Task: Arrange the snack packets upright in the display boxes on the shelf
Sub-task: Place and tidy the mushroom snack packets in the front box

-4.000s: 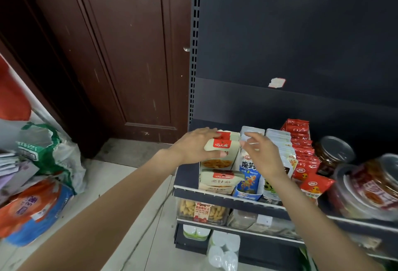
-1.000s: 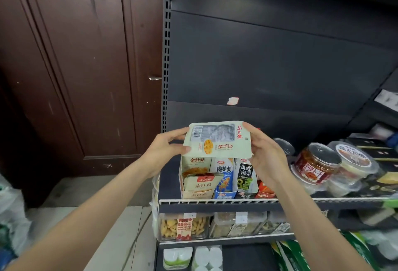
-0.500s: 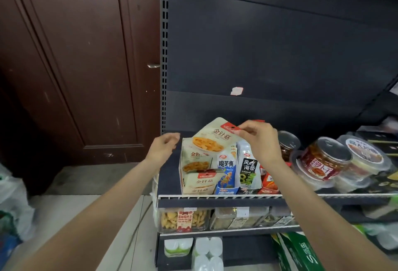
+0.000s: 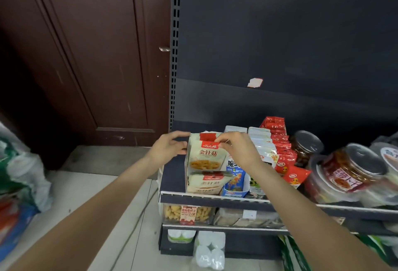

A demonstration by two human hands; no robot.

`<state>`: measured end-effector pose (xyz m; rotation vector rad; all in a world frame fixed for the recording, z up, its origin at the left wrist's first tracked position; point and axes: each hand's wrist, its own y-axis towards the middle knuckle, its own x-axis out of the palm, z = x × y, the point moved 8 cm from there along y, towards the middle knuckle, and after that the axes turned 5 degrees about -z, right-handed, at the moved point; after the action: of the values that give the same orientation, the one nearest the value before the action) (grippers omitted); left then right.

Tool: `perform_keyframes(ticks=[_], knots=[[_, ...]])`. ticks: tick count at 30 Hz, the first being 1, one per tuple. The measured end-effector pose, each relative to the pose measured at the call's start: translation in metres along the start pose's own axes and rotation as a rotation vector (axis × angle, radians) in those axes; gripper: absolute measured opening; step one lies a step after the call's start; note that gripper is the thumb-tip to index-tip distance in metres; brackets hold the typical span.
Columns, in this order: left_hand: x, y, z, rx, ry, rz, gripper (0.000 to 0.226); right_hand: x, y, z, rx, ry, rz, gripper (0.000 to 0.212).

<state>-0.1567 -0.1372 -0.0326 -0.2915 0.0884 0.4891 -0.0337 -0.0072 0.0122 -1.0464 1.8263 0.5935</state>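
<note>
While my right hand (image 4: pixel 233 147) pinches the packet (image 4: pixel 205 155) by its top, upright in the leftmost box (image 4: pixel 201 184) on the shelf (image 4: pixel 215 196), my left hand (image 4: pixel 170 147) grips the box's side. Step: seating. Next, probably: push down, release.

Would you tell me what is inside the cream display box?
Cream snack packets stand upright in the cream display box, the front one pinched by the right hand. Those behind are mostly hidden.
</note>
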Motion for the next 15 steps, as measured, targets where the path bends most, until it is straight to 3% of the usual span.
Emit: perform_keyframes(ticks=[3, 10, 15], knots=[[0.0, 0.0, 0.004, 0.001, -0.042, 0.012, 0.028, 0.008, 0.009, -0.002, -0.004, -0.092, 0.008, 0.02], [0.0, 0.001, 0.005, -0.02, 0.038, 0.028, 0.023, 0.004, 0.016, -0.005, -0.021, -0.215, 0.25, 0.008], [0.0, 0.001, -0.001, -0.048, 0.081, 0.046, 0.025, 0.005, 0.016, -0.012, -0.07, -0.286, 0.25, 0.01]])
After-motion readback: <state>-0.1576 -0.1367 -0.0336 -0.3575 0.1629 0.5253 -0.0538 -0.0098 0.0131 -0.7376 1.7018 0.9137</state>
